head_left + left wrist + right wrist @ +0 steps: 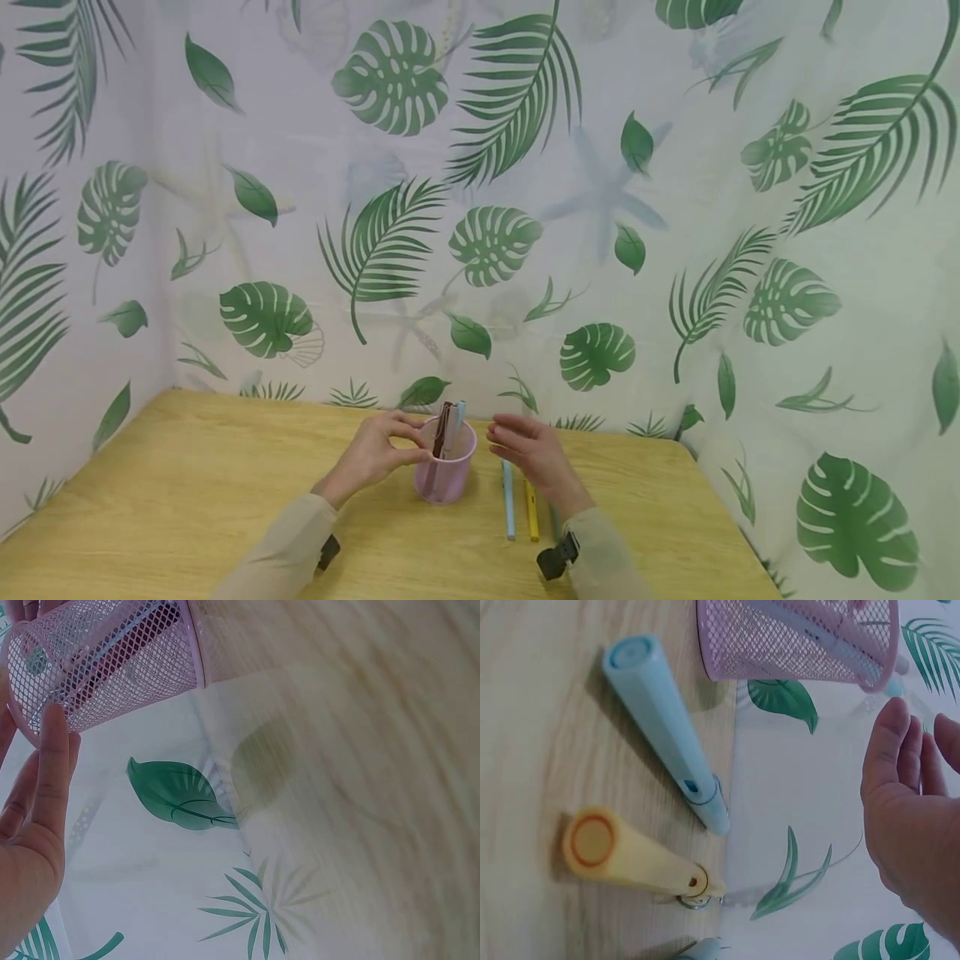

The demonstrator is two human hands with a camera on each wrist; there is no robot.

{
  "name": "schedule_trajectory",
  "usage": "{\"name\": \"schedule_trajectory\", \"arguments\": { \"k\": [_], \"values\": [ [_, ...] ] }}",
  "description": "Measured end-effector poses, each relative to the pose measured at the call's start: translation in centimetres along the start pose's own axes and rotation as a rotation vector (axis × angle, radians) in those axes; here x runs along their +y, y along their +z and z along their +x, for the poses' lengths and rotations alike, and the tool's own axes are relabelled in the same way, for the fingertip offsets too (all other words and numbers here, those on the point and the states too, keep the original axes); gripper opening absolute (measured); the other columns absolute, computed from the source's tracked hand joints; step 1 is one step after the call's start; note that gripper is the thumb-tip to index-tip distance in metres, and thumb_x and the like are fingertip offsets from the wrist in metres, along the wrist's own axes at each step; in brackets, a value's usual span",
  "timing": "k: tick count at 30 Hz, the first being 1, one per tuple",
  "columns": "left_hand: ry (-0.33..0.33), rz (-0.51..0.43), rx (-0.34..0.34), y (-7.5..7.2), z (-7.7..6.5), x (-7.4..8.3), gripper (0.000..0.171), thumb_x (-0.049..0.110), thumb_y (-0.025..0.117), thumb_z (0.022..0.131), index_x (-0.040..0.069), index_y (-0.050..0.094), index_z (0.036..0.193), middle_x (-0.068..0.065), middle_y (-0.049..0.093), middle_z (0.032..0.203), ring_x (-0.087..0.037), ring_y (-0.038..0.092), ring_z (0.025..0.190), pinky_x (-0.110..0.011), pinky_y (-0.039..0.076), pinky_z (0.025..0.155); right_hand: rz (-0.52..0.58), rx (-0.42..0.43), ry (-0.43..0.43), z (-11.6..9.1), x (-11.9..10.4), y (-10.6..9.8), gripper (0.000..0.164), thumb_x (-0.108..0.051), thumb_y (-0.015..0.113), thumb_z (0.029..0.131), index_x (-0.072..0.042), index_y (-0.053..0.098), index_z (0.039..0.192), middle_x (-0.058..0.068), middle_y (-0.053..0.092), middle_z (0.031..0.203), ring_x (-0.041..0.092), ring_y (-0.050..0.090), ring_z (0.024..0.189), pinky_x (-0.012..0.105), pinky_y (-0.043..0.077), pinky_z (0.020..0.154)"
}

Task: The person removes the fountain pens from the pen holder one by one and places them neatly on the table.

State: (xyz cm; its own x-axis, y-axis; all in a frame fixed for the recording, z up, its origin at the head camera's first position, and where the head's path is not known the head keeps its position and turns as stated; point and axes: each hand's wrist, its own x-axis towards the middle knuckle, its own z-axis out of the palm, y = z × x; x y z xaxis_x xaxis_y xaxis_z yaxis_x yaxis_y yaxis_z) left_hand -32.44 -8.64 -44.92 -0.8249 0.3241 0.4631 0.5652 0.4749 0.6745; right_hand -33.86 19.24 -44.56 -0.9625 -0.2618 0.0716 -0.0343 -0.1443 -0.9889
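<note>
A pink mesh pen holder (444, 479) stands upright on the table, with a dark brown pen (442, 432) and a light blue pen (457, 425) leaning inside it. My left hand (372, 454) holds the holder by its rim from the left, thumb in front and fingers behind; the left wrist view shows a finger (52, 769) along the mesh. Just right of the rim hovers my right hand (536, 454), fingers loosely bent and nothing in them. Below it lie a light blue pen (660, 727) and a yellow pen (637, 859), side by side.
A third, greyish-green pen (556, 523) lies right of the yellow one, partly hidden by the right wrist. The wooden table (187, 500) meets a leaf-patterned cloth wall (525, 317) behind the holder. Black straps with small cameras sit on both wrists.
</note>
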Motion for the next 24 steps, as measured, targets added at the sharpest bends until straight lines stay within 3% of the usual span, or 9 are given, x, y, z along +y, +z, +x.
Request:
{"name": "schedule_trajectory", "arguments": {
  "k": [6,13,24],
  "values": [
    [0.003,-0.001,-0.008,0.1,0.0,-0.1,0.012,0.029,0.083,0.077,0.019,0.078,0.080,-0.009,0.071,0.112,-0.027,0.065,0.104,-0.047,0.053,0.092,-0.023,0.027,-0.017,0.0,0.0,1.3,0.044,-0.005,0.063,0.094,0.013,0.050,0.132,0.004,0.069,0.108,0.012,0.067,0.099,0.031,0.056,0.089],
    [0.000,0.004,-0.016,-0.3,0.1,-0.1,0.013,0.030,0.083,0.077,0.019,0.078,0.081,-0.008,0.071,0.113,-0.026,0.064,0.104,-0.047,0.052,0.092,-0.111,0.069,-0.032,0.3,-0.3,2.5,0.039,-0.005,0.065,0.093,0.008,0.057,0.129,0.019,0.065,0.122,0.013,0.066,0.098,0.029,0.056,0.083],
    [-0.006,-0.027,-0.008,-0.3,0.1,-0.2,0.016,0.031,0.084,0.075,0.017,0.078,0.082,-0.007,0.071,0.112,-0.024,0.064,0.106,-0.043,0.053,0.092,-0.163,0.076,-0.093,1.3,-0.3,4.0,0.035,-0.008,0.066,0.093,0.007,0.060,0.125,0.016,0.068,0.117,0.010,0.065,0.094,0.028,0.056,0.080]
  ]
}}
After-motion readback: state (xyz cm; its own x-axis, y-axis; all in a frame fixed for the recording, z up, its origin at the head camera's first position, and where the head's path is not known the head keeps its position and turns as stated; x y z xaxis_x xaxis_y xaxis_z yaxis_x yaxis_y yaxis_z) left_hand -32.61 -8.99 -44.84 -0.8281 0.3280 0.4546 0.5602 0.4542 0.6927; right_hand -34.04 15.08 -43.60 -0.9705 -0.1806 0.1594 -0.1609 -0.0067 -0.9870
